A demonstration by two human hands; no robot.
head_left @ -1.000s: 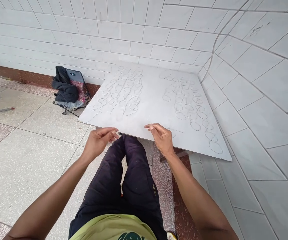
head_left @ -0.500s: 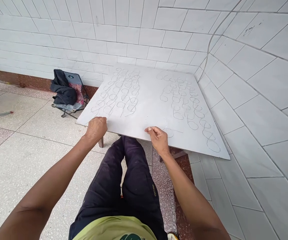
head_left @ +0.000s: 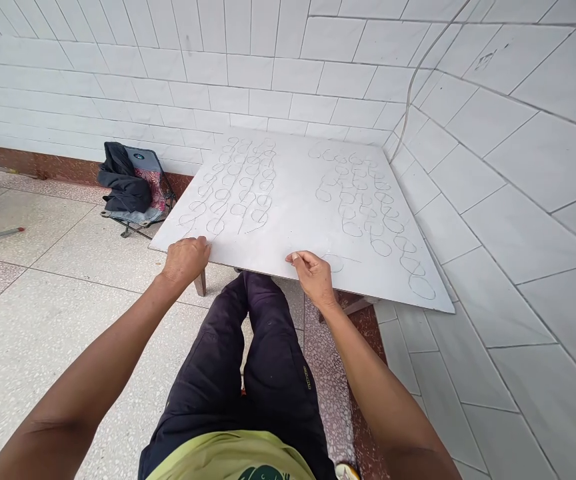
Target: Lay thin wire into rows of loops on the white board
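A white board forms the tabletop in front of me. Rows of thin dark loops with long tails, looking like bent wire, cover its left and right parts. My left hand is closed in a fist at the near left edge; whatever is inside it is hidden. Farther right, my right hand pinches thumb against index finger over the near edge, seemingly on a thin wire. Beside its knuckles lies a looped wire with a straight end pointing right; part of it is behind the hand.
Left of the board stands a folding chair with a dark cloth over it. Tiled walls close in behind and on the right, where a cable hangs down. My legs are under the near edge.
The view has shifted slightly, so the board appears a little farther left. Both hands keep nearly the same pose and place at the near edge.
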